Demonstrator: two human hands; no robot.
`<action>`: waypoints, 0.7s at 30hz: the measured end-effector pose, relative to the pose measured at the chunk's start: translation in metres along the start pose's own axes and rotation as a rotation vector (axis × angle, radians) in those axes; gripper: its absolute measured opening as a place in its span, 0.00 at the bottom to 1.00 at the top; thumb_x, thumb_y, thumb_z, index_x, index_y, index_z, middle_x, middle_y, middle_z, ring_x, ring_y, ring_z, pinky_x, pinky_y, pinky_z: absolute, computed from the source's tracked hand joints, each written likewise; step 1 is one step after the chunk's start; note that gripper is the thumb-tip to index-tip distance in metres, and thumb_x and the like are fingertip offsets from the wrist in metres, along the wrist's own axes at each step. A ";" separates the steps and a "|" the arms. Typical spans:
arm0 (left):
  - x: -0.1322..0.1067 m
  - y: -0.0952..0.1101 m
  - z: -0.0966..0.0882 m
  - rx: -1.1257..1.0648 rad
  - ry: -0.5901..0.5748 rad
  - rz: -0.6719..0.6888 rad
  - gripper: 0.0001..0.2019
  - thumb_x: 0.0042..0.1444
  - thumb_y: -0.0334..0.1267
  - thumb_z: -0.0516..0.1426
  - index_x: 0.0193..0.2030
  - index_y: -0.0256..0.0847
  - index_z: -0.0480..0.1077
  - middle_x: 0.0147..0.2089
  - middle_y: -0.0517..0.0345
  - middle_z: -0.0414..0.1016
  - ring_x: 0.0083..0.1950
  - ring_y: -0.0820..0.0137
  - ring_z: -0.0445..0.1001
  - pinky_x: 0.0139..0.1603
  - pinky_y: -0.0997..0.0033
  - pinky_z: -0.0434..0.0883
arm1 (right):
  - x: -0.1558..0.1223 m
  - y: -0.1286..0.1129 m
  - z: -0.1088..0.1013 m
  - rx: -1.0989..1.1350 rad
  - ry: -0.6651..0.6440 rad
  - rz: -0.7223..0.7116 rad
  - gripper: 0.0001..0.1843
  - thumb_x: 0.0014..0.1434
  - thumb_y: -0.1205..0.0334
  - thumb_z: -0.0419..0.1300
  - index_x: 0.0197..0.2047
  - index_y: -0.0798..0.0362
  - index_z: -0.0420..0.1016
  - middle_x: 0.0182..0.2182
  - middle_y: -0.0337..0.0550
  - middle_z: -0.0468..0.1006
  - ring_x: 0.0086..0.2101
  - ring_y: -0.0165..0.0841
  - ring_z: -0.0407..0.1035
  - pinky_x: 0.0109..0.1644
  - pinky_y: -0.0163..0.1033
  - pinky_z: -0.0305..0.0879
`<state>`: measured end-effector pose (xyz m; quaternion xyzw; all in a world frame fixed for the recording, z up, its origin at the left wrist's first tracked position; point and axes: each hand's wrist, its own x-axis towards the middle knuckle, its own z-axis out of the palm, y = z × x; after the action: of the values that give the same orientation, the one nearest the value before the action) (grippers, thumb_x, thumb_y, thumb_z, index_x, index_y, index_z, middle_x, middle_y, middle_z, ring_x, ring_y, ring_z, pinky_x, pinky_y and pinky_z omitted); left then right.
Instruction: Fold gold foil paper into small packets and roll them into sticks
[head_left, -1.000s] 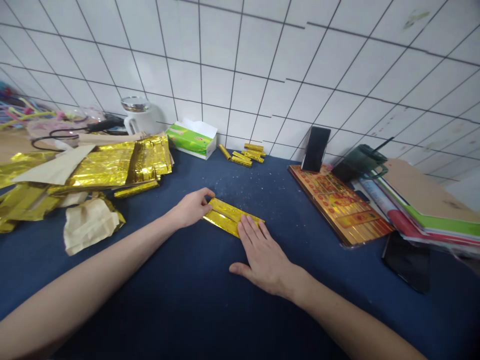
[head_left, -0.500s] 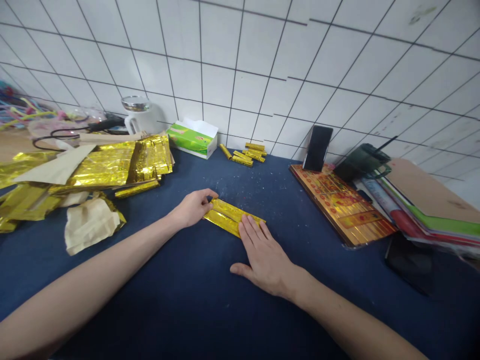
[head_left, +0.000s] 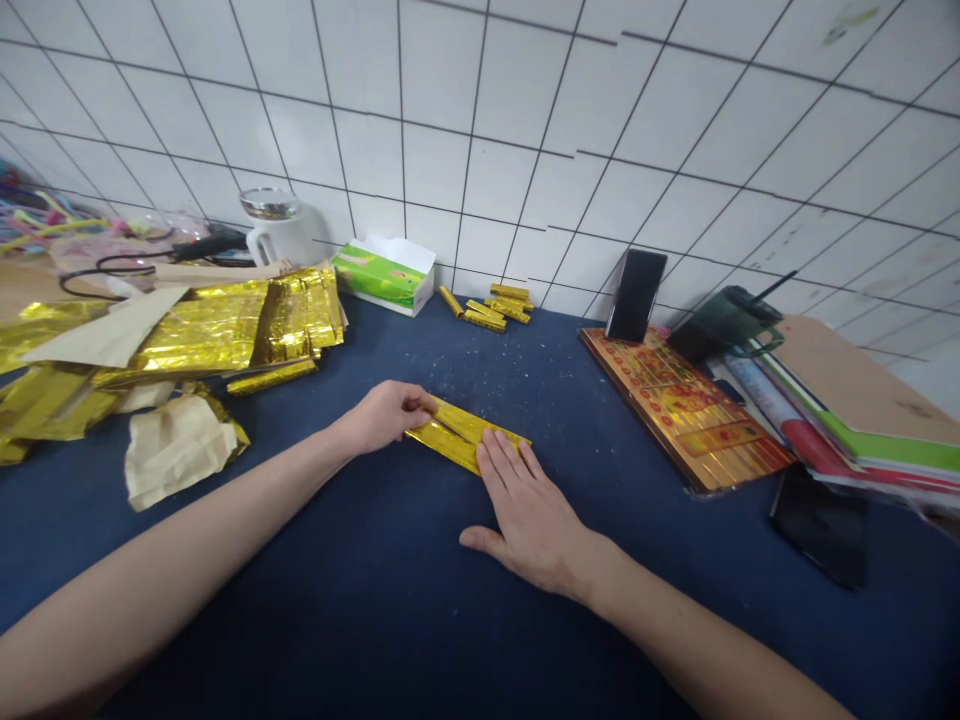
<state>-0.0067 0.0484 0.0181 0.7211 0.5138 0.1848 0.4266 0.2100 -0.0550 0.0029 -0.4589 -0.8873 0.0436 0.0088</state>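
Observation:
A folded strip of gold foil paper (head_left: 459, 436) lies on the dark blue table cover (head_left: 360, 590) in the middle. My left hand (head_left: 386, 415) pinches the strip's left end, fingers curled around its edge. My right hand (head_left: 525, 510) lies flat, fingers stretched out and pressing the strip's right end down onto the cloth.
A heap of gold foil sheets (head_left: 217, 330) and crumpled beige paper (head_left: 176, 450) sit at the left. Small folded gold pieces (head_left: 491, 305), a green tissue box (head_left: 382, 275) and a white mug (head_left: 277, 235) stand by the tiled wall. A gold-red stack (head_left: 686, 410), two phones and books fill the right.
My left hand's fingers have closed a little further over the strip's left end. My right hand has stayed put.

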 end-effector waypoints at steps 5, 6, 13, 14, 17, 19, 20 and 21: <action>0.002 0.001 0.001 0.059 0.027 0.036 0.12 0.48 0.37 0.52 0.35 0.34 0.72 0.24 0.61 0.69 0.21 0.76 0.64 0.21 0.78 0.63 | 0.000 -0.001 0.000 0.018 0.003 0.017 0.44 0.58 0.38 0.40 0.63 0.69 0.45 0.63 0.63 0.43 0.62 0.46 0.33 0.63 0.53 0.36; 0.004 0.000 0.000 0.082 0.032 0.048 0.12 0.48 0.37 0.52 0.35 0.35 0.72 0.24 0.61 0.70 0.22 0.76 0.64 0.21 0.77 0.63 | 0.000 -0.002 0.000 0.021 0.002 0.019 0.44 0.58 0.38 0.40 0.63 0.69 0.45 0.63 0.63 0.43 0.62 0.46 0.33 0.63 0.53 0.36; 0.014 -0.006 -0.002 0.234 0.061 0.151 0.11 0.50 0.36 0.51 0.35 0.38 0.73 0.33 0.58 0.75 0.33 0.71 0.71 0.34 0.74 0.67 | -0.002 -0.007 -0.003 0.027 -0.005 0.014 0.43 0.58 0.39 0.40 0.63 0.68 0.46 0.63 0.62 0.44 0.62 0.46 0.34 0.63 0.53 0.37; 0.015 -0.007 -0.002 0.258 0.066 0.166 0.11 0.50 0.35 0.50 0.35 0.38 0.73 0.35 0.58 0.75 0.35 0.70 0.72 0.36 0.74 0.67 | -0.003 -0.008 -0.004 0.026 -0.009 0.013 0.43 0.58 0.39 0.40 0.63 0.68 0.46 0.63 0.62 0.44 0.62 0.46 0.34 0.63 0.54 0.37; 0.014 -0.008 -0.001 0.336 0.096 0.206 0.12 0.52 0.34 0.50 0.37 0.40 0.73 0.37 0.57 0.74 0.38 0.69 0.72 0.41 0.72 0.67 | -0.003 -0.010 -0.005 0.023 -0.020 0.019 0.43 0.58 0.38 0.39 0.63 0.68 0.47 0.63 0.61 0.45 0.62 0.47 0.35 0.63 0.54 0.37; 0.011 -0.008 -0.001 0.382 0.113 0.227 0.12 0.52 0.34 0.50 0.38 0.40 0.73 0.38 0.56 0.73 0.38 0.68 0.71 0.43 0.70 0.66 | -0.002 -0.011 -0.006 0.024 -0.024 0.023 0.43 0.58 0.38 0.39 0.63 0.68 0.47 0.63 0.61 0.46 0.62 0.47 0.36 0.63 0.54 0.37; 0.009 -0.006 -0.001 0.408 0.125 0.236 0.12 0.53 0.35 0.50 0.38 0.40 0.73 0.38 0.55 0.72 0.39 0.68 0.71 0.44 0.68 0.66 | -0.002 -0.011 -0.006 0.025 -0.024 0.024 0.43 0.58 0.38 0.38 0.63 0.68 0.47 0.63 0.61 0.46 0.62 0.47 0.36 0.63 0.55 0.36; 0.007 -0.005 -0.001 0.448 0.146 0.247 0.12 0.54 0.35 0.49 0.38 0.40 0.74 0.39 0.54 0.72 0.40 0.67 0.71 0.45 0.67 0.66 | -0.001 -0.011 -0.007 0.025 -0.024 0.025 0.43 0.58 0.38 0.38 0.63 0.68 0.47 0.63 0.61 0.46 0.62 0.47 0.36 0.63 0.55 0.36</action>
<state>-0.0076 0.0554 0.0140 0.8397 0.4792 0.1685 0.1923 0.2019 -0.0621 0.0109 -0.4693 -0.8810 0.0606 0.0033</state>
